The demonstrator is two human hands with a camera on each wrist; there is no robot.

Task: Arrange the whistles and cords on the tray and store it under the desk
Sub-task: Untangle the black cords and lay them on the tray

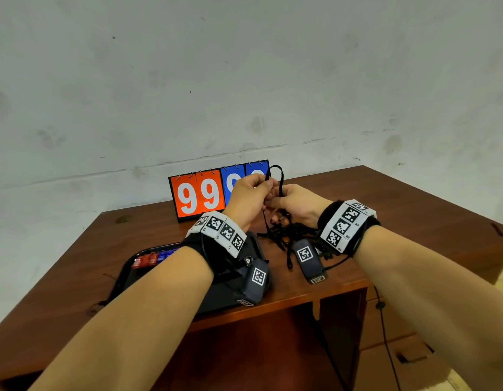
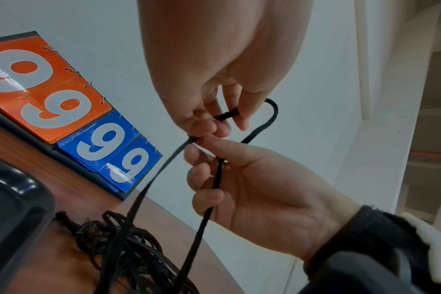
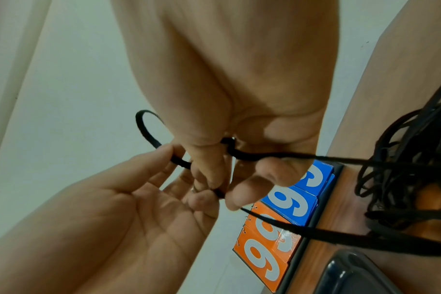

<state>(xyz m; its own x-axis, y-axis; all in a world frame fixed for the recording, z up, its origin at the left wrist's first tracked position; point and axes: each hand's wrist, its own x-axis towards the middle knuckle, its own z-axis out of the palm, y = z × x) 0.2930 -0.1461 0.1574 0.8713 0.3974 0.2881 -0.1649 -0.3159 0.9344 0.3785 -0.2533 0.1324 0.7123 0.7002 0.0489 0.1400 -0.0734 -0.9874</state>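
Observation:
Both hands are raised over the back of the desk and work one black cord (image 1: 276, 166), which arches in a loop above them. My left hand (image 1: 265, 184) pinches the cord's end between thumb and fingertips (image 2: 239, 111). Just right of it, my right hand (image 1: 275, 198) has its fingers (image 2: 204, 173) curled round the same cord. Two strands run down to a tangle of black cords (image 1: 287, 234) lying on the desk. At the left sits a black tray (image 1: 129, 273) holding red whistles (image 1: 144, 261) and blue whistles (image 1: 167, 253), partly hidden by my left forearm.
A flip scoreboard (image 1: 199, 196) showing 99 in orange and 99 in blue stands at the back against the wall. The brown wooden desk (image 1: 413, 215) has an open recess beneath its front edge and drawers at the right. A thin black cable hangs down the desk's right front.

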